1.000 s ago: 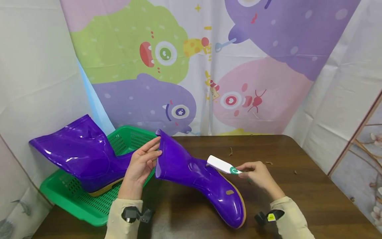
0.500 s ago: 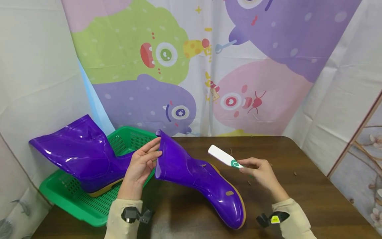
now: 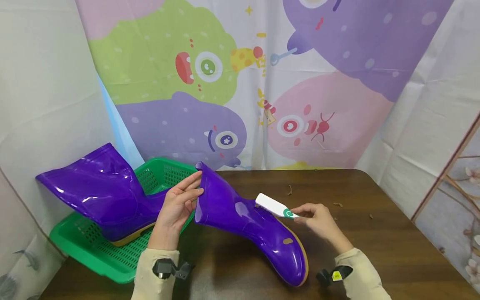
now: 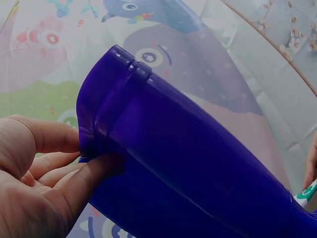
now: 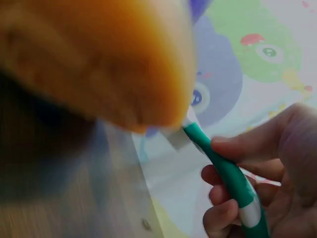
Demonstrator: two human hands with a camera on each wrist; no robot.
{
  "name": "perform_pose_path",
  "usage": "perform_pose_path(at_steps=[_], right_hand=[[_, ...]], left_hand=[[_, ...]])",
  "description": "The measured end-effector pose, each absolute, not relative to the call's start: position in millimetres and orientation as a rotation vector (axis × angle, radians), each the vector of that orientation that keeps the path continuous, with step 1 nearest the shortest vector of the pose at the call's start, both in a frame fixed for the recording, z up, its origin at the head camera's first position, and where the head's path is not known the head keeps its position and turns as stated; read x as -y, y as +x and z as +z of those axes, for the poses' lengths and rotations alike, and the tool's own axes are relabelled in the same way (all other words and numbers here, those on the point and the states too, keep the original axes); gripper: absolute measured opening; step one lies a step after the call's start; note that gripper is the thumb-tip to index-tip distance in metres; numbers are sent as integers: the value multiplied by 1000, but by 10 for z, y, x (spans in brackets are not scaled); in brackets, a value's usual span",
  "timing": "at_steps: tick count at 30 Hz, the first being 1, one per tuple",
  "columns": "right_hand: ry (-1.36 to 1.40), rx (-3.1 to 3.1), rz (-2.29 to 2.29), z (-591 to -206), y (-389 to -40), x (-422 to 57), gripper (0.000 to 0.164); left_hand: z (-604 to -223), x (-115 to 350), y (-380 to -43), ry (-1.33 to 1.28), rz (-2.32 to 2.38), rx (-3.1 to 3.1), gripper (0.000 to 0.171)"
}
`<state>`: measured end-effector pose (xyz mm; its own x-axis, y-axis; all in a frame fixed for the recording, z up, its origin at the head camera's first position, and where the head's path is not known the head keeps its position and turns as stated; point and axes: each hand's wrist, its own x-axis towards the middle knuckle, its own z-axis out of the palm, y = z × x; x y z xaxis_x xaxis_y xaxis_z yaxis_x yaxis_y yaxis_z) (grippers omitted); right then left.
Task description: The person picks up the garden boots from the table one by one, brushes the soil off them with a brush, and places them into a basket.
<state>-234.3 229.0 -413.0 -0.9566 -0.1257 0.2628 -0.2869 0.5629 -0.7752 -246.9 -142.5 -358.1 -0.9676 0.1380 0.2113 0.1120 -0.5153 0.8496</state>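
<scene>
A shiny purple rain boot with a tan sole slants down to the right, its toe toward me. My left hand pinches the rim of its shaft, thumb on one side and fingers on the other, as the left wrist view shows. My right hand holds a white and green brush by its handle. The bristles face down onto the boot's ankle, near the sole edge. A brown smudge marks the boot near the toe. In the right wrist view the green handle lies between thumb and curled fingers.
A green plastic basket stands at the left with a second purple boot lying in it. Small brown crumbs are scattered on the dark wooden table. A cartoon-print curtain hangs behind.
The brush was on the boot's ankle, rose off it to show a brown smudge there, and is now back down on that spot. The left hand has stayed at the rim.
</scene>
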Motion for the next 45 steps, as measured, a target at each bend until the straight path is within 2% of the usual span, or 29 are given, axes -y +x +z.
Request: perform_pose_path(at_steps=[4, 12, 23, 30, 45], right_hand=[[290, 2659, 1126, -4125, -2348, -2381, 17], [254, 2687, 1062, -4084, -2340, -2450, 18], [328, 2406, 1384, -4011, -2319, -2355, 23], [408, 2551, 1451, -4056, -2307, -2284, 23], [276, 2638, 1475, -4091, -2326, -2402, 24]], left_hand=[[-3586, 1428, -2467, 375, 2688, -1550, 47], [-3586, 1426, -2471, 373, 2680, -1561, 48], [-3565, 1423, -2475, 363, 2669, -1577, 50], [-3581, 1427, -2480, 369, 2672, -1573, 49], [-3576, 1425, -2471, 388, 2690, -1549, 49]])
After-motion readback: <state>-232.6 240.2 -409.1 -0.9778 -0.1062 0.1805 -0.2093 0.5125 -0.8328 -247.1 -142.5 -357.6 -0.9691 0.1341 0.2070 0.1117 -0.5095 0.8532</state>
